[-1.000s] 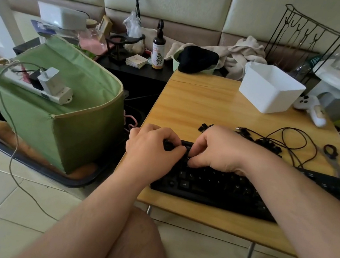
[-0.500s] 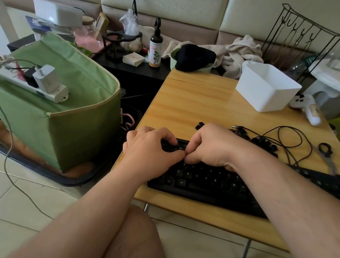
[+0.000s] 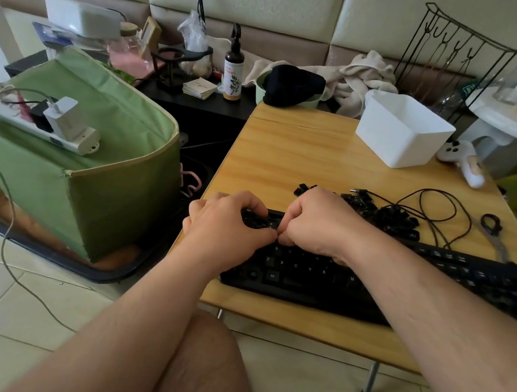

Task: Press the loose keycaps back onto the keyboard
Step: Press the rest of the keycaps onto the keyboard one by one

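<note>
Both hands, left [image 3: 227, 221] & right [image 3: 316, 222], fingers curled, press on black plastic keyboard's [image 3: 322, 275] top-left keys on light wooden tabletop [image 3: 291, 156]; whether either grip pinches anything – can't tell; loose black keycaps [image 3: 390, 216] behind.

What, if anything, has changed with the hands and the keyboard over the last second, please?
Very little has changed. Both the left hand and the right hand stay curled together over the upper left rows of the keyboard, fingertips meeting at the same spot; whether a keycap sits under them is hidden. Only the view drifted slightly. The pile of loose keycaps, the cable and the white bin lie as before.
</note>
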The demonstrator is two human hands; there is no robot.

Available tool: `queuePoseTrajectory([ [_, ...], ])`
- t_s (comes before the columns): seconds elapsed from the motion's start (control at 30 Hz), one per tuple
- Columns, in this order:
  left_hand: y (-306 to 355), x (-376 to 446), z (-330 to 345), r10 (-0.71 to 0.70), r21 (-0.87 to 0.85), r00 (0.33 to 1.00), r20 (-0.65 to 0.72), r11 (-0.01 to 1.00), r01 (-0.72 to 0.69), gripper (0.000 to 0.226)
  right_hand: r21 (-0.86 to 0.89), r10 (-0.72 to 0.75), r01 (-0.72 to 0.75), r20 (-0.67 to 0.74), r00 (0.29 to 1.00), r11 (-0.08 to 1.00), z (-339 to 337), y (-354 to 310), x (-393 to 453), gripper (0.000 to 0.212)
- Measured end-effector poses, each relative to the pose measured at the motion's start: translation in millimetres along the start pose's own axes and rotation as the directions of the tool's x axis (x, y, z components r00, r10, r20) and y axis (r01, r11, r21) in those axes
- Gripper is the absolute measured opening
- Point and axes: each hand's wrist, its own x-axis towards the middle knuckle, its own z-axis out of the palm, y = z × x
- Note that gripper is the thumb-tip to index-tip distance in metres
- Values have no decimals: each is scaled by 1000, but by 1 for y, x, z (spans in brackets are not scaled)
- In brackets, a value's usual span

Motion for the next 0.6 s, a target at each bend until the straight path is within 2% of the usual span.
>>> queuePoseTrajectory([
  [0.27, -1, 1, 3, -6, -10, 1000, -3, 1000, 6, 30, 28, -31, 32, -9, 999, 999, 4, 6, 1, 20],
  [0.4, -7, 6, 4, -26, -148, 999, -43, 989, 19, 14, 137, -43, 64, -151, 988, 988, -12, 14, 6, 12],
  [0.5, -10, 10, 4, -4, -212, 999, -53, 977, -7, 10, 73, -66, 90, -281, 957, 993, -27, 26, 14, 11],
  [0.6, -3, 17, -1, 27, -237, 999, -28, 971, -33, 21, -57, -85, 70, -307, 948, 996, -35, 36, 23, 9],
])
